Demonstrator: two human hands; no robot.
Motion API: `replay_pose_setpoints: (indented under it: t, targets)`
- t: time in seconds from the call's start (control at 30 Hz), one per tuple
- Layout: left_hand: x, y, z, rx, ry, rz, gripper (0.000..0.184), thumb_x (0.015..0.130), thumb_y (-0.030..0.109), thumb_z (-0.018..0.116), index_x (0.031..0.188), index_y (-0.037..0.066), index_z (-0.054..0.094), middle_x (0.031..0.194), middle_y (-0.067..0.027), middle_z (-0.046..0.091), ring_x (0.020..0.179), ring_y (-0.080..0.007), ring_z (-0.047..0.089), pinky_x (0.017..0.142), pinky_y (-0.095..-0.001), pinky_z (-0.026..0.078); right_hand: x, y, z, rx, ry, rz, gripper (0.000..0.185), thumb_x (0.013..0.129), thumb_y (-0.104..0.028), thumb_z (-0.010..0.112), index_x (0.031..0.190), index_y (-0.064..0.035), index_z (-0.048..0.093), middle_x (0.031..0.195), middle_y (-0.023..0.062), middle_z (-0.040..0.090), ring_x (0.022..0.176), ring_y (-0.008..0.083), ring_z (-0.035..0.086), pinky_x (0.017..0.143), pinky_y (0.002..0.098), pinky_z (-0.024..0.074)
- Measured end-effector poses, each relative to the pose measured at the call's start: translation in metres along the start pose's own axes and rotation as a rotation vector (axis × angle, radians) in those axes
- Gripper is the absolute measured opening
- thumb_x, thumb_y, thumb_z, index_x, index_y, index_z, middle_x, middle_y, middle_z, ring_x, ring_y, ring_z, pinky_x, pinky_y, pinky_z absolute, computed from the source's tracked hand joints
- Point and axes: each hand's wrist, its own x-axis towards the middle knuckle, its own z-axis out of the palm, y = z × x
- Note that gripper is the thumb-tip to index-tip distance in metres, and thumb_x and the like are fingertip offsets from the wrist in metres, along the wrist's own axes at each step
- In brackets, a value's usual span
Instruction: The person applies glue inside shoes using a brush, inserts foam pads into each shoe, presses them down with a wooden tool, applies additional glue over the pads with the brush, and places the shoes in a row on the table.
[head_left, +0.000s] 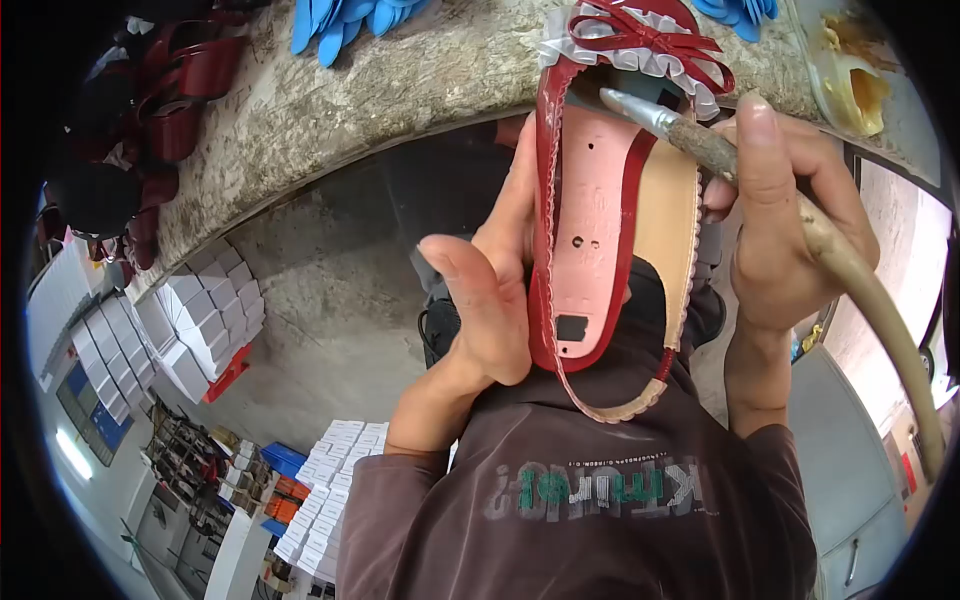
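I am watching: right hand [788, 230] grasping a metal-nosed hose [706, 150], two o'clock; left hand [497, 325] supporting the red sandal [628, 235], thumb released; bow [664, 41] attached, pink insole [588, 195] uncovered.

Sandal [590, 200] before shirt [600, 540]; seemingly boxes [212, 315] at left.

the shoe [543, 260] is showing glossy dark red, its insole [597, 200] pale pink, its lining [665, 220] cream. the bow [655, 40] is gleaming red; the frill [558, 48] is looking whitish. the tool [705, 147] is showing a silver-grey tip, mottled brown handle and tan hose [868, 285]. the shirt [580, 550] is looking dark brown, its lettering [600, 488] green and whitish. the table [380, 85] is appearing mottled grey-brown, the petals [350, 22] bright blue, the boxes [210, 310] white.
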Motion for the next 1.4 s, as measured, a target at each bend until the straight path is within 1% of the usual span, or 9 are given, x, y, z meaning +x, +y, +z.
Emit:
replay_pose_setpoints:
  t: [0.3, 0.5, 0.63, 0.8, 0.9, 1.1, 1.13, 1.23, 1.4]
  targets:
    - [0.013, 0.003, -0.013, 0.098, -0.047, 0.078, 0.121, 0.079, 0.088, 0.005, 0.153, -0.007, 0.008, 0.156, -0.0189, 0.028, 0.144, -0.0263, 0.029, 0.117, -0.0364, 0.022, 0.006, -0.008, -0.011, 0.137, -0.078, 0.269, 0.019, 0.096, -0.007, 0.059, 0.084, 0.0069, 0.065, 0.075, 0.0155, 0.066, 0.048, 0.0102, 0.052, 0.046, 0.0217, 0.0411]
    - [0.010, 0.013, -0.021, 0.226, -0.066, 0.061, 0.104, 0.090, 0.076, 0.002, 0.152, -0.007, 0.013, 0.154, -0.0192, 0.032, 0.143, -0.0259, 0.030, 0.117, -0.0357, 0.021, -0.007, -0.033, -0.018, 0.196, -0.070, 0.312, 0.021, 0.096, -0.009, 0.057, 0.084, 0.0069, 0.062, 0.076, 0.0183, 0.064, 0.043, 0.0103, 0.048, 0.041, 0.0215, 0.0386]
    - [0.011, 0.017, -0.016, 0.068, -0.048, 0.052, 0.097, 0.095, 0.069, 0.001, 0.152, -0.008, 0.017, 0.154, -0.0185, 0.033, 0.142, -0.0258, 0.031, 0.117, -0.0339, 0.022, -0.026, -0.040, -0.024, 0.233, -0.118, 0.212, 0.028, 0.098, -0.011, 0.049, 0.078, 0.0062, 0.058, 0.074, 0.0192, 0.061, 0.041, 0.0094, 0.047, 0.039, 0.0208, 0.0376]
    - [0.013, 0.017, -0.016, 0.221, 0.045, 0.026, 0.115, 0.085, 0.085, 0.006, 0.147, -0.010, 0.031, 0.148, -0.0187, 0.043, 0.136, -0.0243, 0.041, 0.115, -0.0315, 0.028, -0.030, -0.049, -0.034, 0.210, -0.358, -0.035, 0.026, 0.095, -0.012, 0.050, 0.077, 0.0048, 0.057, 0.072, 0.0200, 0.060, 0.040, 0.0079, 0.047, 0.039, 0.0204, 0.0389]
    - [0.014, 0.019, -0.018, 0.263, 0.051, 0.024, 0.116, 0.085, 0.085, 0.007, 0.146, -0.010, 0.032, 0.146, -0.0189, 0.045, 0.134, -0.0242, 0.043, 0.113, -0.0305, 0.029, -0.026, -0.053, -0.037, 0.183, -0.424, -0.085, 0.021, 0.091, -0.011, 0.054, 0.076, 0.0033, 0.057, 0.073, 0.0207, 0.062, 0.039, 0.0081, 0.047, 0.040, 0.0198, 0.0397]
    - [0.013, 0.038, 0.008, 0.252, 0.123, -0.037, 0.114, 0.086, 0.084, 0.008, 0.147, -0.010, 0.032, 0.145, -0.0194, 0.046, 0.134, -0.0243, 0.043, 0.113, -0.0305, 0.030, 0.022, -0.042, -0.040, 0.200, -0.780, -0.425, 0.019, 0.076, -0.010, 0.078, 0.083, 0.0002, 0.063, 0.080, 0.0181, 0.067, 0.048, 0.0142, 0.057, 0.043, 0.0255, 0.0451]
    - [0.015, 0.028, -0.007, 0.261, 0.046, 0.005, 0.113, 0.087, 0.083, 0.008, 0.147, -0.009, 0.032, 0.145, -0.0195, 0.045, 0.134, -0.0247, 0.043, 0.113, -0.0311, 0.030, 0.033, -0.044, -0.041, 0.216, -0.895, -0.443, 0.022, 0.073, -0.010, 0.082, 0.084, -0.0012, 0.065, 0.081, 0.0169, 0.068, 0.052, 0.0165, 0.060, 0.045, 0.0273, 0.0467]
    - [0.014, 0.025, -0.018, 0.305, -0.029, 0.043, 0.108, 0.090, 0.079, 0.006, 0.147, -0.008, 0.032, 0.144, -0.0187, 0.047, 0.133, -0.0229, 0.042, 0.112, -0.0301, 0.029, 0.049, -0.041, -0.036, 0.243, -1.006, -0.482, 0.026, 0.068, -0.010, 0.087, 0.085, -0.0033, 0.068, 0.082, 0.0140, 0.069, 0.059, 0.0206, 0.065, 0.049, 0.0297, 0.0496]
    - [0.012, 0.025, -0.019, 0.377, -0.032, 0.017, 0.103, 0.093, 0.075, 0.005, 0.148, -0.007, 0.030, 0.140, -0.0187, 0.050, 0.131, -0.0220, 0.043, 0.111, -0.0289, 0.028, 0.081, -0.044, -0.037, 0.231, -1.219, -0.593, 0.026, 0.073, -0.009, 0.083, 0.092, -0.0015, 0.069, 0.090, 0.0167, 0.068, 0.064, 0.0224, 0.067, 0.053, 0.0305, 0.0512]
